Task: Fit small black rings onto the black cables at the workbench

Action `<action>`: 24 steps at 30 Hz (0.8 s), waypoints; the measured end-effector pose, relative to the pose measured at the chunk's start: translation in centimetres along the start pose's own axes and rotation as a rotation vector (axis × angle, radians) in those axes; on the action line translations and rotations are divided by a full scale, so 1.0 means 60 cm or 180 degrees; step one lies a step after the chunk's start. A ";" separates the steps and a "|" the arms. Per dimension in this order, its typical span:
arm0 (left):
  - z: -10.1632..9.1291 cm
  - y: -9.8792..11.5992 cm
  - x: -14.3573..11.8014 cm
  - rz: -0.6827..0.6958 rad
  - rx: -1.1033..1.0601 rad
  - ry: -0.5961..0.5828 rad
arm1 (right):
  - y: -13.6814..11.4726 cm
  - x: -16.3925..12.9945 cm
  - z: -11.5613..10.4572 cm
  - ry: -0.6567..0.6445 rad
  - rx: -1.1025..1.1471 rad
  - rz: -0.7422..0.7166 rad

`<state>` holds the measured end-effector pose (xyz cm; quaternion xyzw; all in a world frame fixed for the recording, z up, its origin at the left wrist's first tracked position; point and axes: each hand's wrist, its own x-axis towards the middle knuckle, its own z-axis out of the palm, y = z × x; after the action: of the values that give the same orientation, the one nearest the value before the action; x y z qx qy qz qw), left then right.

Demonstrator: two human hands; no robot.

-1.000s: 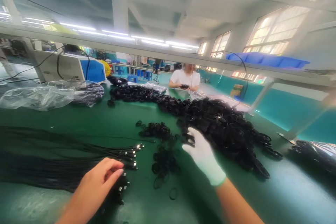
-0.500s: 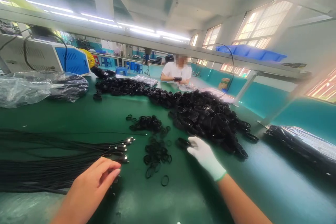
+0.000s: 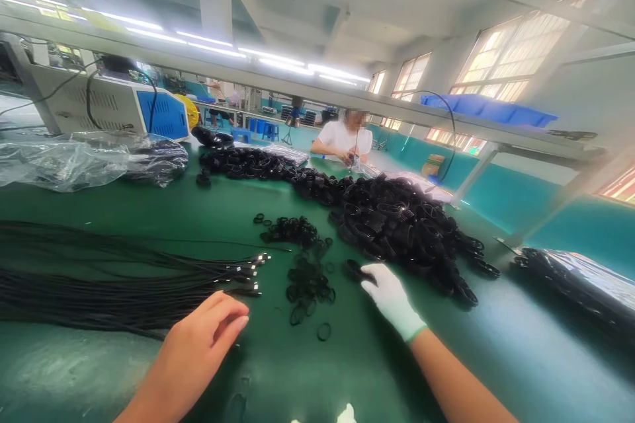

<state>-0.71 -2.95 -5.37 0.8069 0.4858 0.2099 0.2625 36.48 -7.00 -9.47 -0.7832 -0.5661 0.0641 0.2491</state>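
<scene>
My bare left hand (image 3: 204,338) is just in front of the connector ends of a bundle of straight black cables (image 3: 124,291). Its fingers are curled, with thumb and forefinger tips close together; whatever may lie inside them is hidden. On my right hand (image 3: 391,301) is a white glove, and its fingertips close on a small black cable coil (image 3: 352,269) at the tabletop. A large heap of black cable coils (image 3: 397,225) rises just behind it. Between my hands lie many small black rings (image 3: 310,284), with one loose ring (image 3: 324,331) nearer me.
Clear plastic bags (image 3: 69,162) lie back left, before a grey and blue machine (image 3: 149,109). A packed black bundle (image 3: 575,284) is at the right. A co-worker (image 3: 344,135) sits across the green table (image 3: 124,201). A shelf with blue trays (image 3: 486,111) spans overhead.
The view has swung slightly left, so most things appear farther right. My left hand keeps its curled shape, and my right hand stays at the coil. The co-worker's hands have shifted.
</scene>
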 end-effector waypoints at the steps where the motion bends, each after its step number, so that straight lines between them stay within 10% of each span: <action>1: -0.001 0.000 -0.001 0.0012 -0.0003 0.0004 | -0.002 0.002 -0.002 -0.0024 -0.0009 0.0021; 10: -0.003 -0.019 0.004 0.0082 -0.0033 -0.0001 | -0.036 0.050 -0.013 -0.0325 0.0053 0.0211; 18: -0.011 -0.010 0.022 0.0220 -0.0069 -0.0023 | -0.150 0.231 0.026 0.0342 -0.0799 0.0142; 24: -0.042 -0.038 -0.005 -0.0027 0.0219 0.0215 | -0.161 0.298 0.073 0.0443 -0.0884 -0.0145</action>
<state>-3.89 -1.73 -4.86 0.8058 0.5047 0.2192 0.2189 32.79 13.07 -5.53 -0.7996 -0.5685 -0.0749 0.1784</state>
